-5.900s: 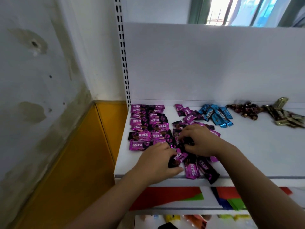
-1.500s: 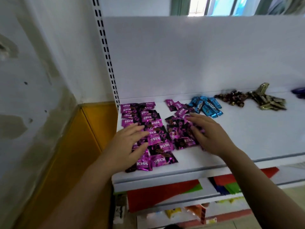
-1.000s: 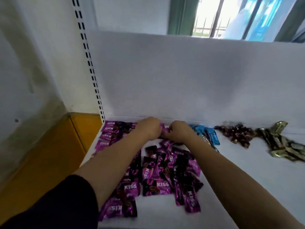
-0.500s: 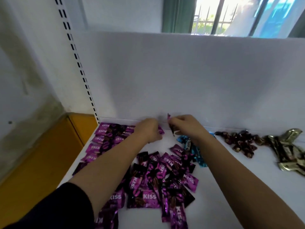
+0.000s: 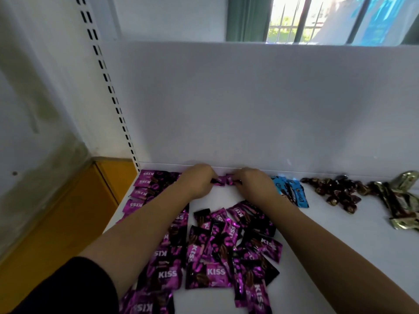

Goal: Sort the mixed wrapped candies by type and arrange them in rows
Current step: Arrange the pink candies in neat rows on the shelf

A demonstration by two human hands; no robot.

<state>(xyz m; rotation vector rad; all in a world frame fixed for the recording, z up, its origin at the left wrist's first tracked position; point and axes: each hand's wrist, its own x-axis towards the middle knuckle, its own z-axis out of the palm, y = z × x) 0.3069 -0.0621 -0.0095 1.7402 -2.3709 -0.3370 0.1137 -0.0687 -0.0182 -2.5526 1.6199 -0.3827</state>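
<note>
Candies [image 5: 223, 180] in purple wrappers lie crosswise along the shelf's [image 5: 340, 234] back edge, directly between the two grips. The left hand [image 5: 196, 181] and right hand [image 5: 255, 185] each pinch them, fingers curled, equally near.

Both arms reach forward and converge. The left forearm [image 5: 140, 227] and right forearm [image 5: 317, 236] are bare. The left grip [image 5: 199, 181] lies knuckles-up with its fingers curled inward, and the right grip [image 5: 254, 184] mirrors it. Their fingertips almost meet, pinching purple-wrapped candy [image 5: 223, 180] between them. A black sleeve [image 5: 68, 286] covers the left upper arm.
</note>
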